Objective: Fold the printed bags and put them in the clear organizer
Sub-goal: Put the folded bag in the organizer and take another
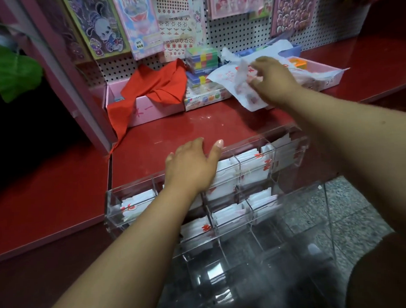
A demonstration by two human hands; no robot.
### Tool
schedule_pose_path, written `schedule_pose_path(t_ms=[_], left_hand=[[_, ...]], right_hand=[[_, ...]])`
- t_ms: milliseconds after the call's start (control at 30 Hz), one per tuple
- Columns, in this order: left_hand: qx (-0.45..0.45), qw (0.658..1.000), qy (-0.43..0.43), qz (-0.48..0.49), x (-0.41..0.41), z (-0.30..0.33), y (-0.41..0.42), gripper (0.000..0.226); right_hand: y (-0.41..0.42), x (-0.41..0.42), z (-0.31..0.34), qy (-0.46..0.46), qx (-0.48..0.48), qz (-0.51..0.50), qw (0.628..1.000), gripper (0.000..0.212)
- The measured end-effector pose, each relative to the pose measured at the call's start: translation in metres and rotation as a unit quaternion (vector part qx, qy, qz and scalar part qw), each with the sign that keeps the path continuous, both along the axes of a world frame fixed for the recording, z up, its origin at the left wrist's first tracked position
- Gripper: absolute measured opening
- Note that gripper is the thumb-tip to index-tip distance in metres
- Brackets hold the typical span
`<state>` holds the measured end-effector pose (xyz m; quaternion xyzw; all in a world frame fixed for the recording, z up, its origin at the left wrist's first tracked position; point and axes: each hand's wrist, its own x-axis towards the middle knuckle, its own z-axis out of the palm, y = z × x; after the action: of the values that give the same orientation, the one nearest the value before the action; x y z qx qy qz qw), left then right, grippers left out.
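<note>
White printed bag [235, 83] in right hand [273, 80]

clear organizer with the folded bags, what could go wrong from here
The clear organizer appears to overhang the front edge of the red shelf, steadied only by the left hand; pressing down could tip it toward the floor. The right hand pinches one thin printed bag from a loose pile, so others might get dragged off with it. The upper compartments look packed; forcing in another bag could crumple the folded ones.

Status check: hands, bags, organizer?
Left hand flat on clear organizer. Right hand pinching unfolded printed bag. Nothing blocking.
</note>
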<state>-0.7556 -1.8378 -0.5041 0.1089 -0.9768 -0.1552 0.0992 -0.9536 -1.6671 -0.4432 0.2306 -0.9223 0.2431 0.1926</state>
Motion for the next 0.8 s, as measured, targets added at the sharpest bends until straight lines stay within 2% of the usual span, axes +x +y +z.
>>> schedule_pose_path(t_ms=[67, 100, 167, 233, 300, 333, 367, 533, 633, 700, 767, 800], left_hand=[[0.154, 0.986, 0.068, 0.006, 0.003, 0.003, -0.006, 0.058], [0.262, 0.959, 0.105, 0.008, 0.005, 0.005, -0.009, 0.054], [0.471, 0.866, 0.168, 0.022, 0.011, 0.013, -0.018, 0.046], [0.622, 0.766, 0.158, 0.045, 0.021, 0.025, -0.029, 0.048], [0.715, 0.689, 0.111, 0.044, 0.038, 0.038, -0.041, 0.052], [0.734, 0.673, 0.090, 0.035, 0.049, 0.043, -0.045, 0.049], [0.736, 0.673, 0.074, 0.032, 0.058, 0.047, -0.048, 0.044], [0.652, 0.753, 0.018, 0.083, 0.094, 0.049, -0.059, 0.031], [0.616, 0.778, 0.032, 0.123, 0.111, 0.045, -0.061, 0.015], [0.587, 0.799, 0.034, 0.126, 0.121, 0.042, -0.066, 0.020], [0.571, 0.811, 0.031, 0.125, 0.129, 0.036, -0.075, 0.026], [0.568, 0.813, 0.032, 0.127, 0.133, 0.034, -0.079, 0.026]], right_hand=[[-0.008, 0.039, 0.001, 0.008, 0.008, 0.069, 0.998, 0.045], [-0.012, 0.062, 0.000, 0.010, 0.013, 0.102, 0.995, 0.045], [-0.019, 0.108, -0.005, 0.020, 0.021, 0.166, 0.986, 0.046], [-0.024, 0.155, -0.006, 0.034, 0.017, 0.221, 0.975, 0.046], [-0.030, 0.196, -0.009, 0.065, 0.008, 0.256, 0.964, 0.041], [-0.032, 0.214, -0.010, 0.070, 0.004, 0.272, 0.960, 0.039], [-0.034, 0.232, -0.012, 0.061, 0.003, 0.290, 0.955, 0.037], [-0.043, 0.292, -0.022, -0.040, 0.010, 0.384, 0.923, 0.032], [-0.041, 0.312, -0.026, -0.126, 0.000, 0.409, 0.904, 0.039], [-0.035, 0.318, -0.019, -0.182, -0.016, 0.400, 0.898, 0.030], [-0.025, 0.310, -0.008, -0.232, -0.097, 0.346, 0.904, 0.007], [-0.020, 0.298, -0.007, -0.223, -0.150, 0.299, 0.916, 0.011]])
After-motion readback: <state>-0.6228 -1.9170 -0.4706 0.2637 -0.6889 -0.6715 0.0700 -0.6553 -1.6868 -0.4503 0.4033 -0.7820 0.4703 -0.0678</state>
